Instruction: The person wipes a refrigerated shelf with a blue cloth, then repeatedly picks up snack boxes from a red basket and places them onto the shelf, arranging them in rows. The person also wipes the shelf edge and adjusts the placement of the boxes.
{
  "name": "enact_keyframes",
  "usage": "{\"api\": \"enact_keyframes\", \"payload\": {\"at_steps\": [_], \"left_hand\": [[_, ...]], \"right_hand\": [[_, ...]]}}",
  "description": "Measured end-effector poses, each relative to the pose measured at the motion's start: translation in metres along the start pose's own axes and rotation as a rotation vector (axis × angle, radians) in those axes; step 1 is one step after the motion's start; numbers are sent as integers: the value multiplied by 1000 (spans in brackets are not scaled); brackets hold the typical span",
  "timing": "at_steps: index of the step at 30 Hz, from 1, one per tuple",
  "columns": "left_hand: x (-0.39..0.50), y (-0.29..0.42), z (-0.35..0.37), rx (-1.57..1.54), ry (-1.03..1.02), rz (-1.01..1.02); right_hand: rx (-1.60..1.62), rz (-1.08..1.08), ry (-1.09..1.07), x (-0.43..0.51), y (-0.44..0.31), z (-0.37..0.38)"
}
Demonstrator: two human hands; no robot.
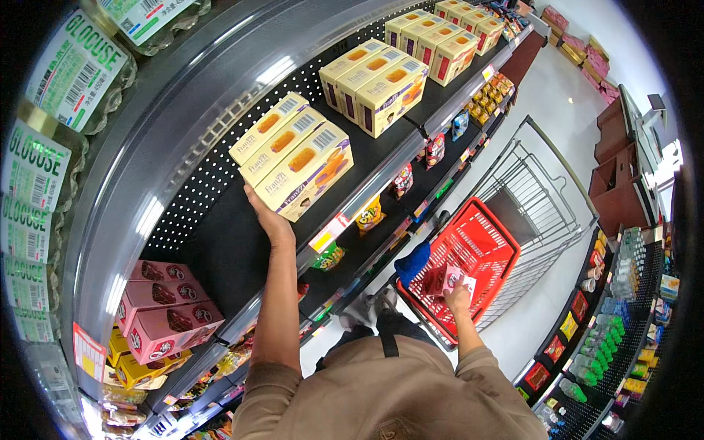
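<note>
My left hand (271,221) rests flat against the end of a row of cream Franzzi biscuit boxes (294,159) on the black shelf (220,242). Down to the right, my right hand (457,300) holds a pink box (451,276) inside a red plastic basket (498,231). That basket sits in a metal shopping cart (528,275). A dark blue cloth (413,264) hangs over the basket's near left rim. Lower left on the shelf, several pink boxes (170,324) are stacked above yellow boxes (143,368).
More cream boxes (385,88) stand farther along the shelf. Snack bags (369,215) lie on the shelf below, behind price tags (329,234). Bottles (597,341) fill a shelf across the aisle. Brown counters (619,181) stand at the right.
</note>
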State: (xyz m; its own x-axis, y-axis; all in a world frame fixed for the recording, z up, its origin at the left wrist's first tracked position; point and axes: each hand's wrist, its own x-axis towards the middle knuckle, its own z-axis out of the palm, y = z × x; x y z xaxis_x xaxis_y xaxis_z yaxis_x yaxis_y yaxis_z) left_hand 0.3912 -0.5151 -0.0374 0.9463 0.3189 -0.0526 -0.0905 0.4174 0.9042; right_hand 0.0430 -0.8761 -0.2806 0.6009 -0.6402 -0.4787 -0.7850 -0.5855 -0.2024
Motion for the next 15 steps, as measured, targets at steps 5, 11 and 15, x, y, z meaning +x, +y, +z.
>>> {"api": "enact_keyframes", "payload": {"at_steps": [5,11,15], "left_hand": [[-1,5,0,25,-37,49],[-35,19,-9,281,-31,184],[-69,38,-13,324,-13,71]], "right_hand": [[216,-302,235,18,-21,-26],[988,-806,75,-24,-225,-200],[905,-1117,138,-33,-321,-259]]}}
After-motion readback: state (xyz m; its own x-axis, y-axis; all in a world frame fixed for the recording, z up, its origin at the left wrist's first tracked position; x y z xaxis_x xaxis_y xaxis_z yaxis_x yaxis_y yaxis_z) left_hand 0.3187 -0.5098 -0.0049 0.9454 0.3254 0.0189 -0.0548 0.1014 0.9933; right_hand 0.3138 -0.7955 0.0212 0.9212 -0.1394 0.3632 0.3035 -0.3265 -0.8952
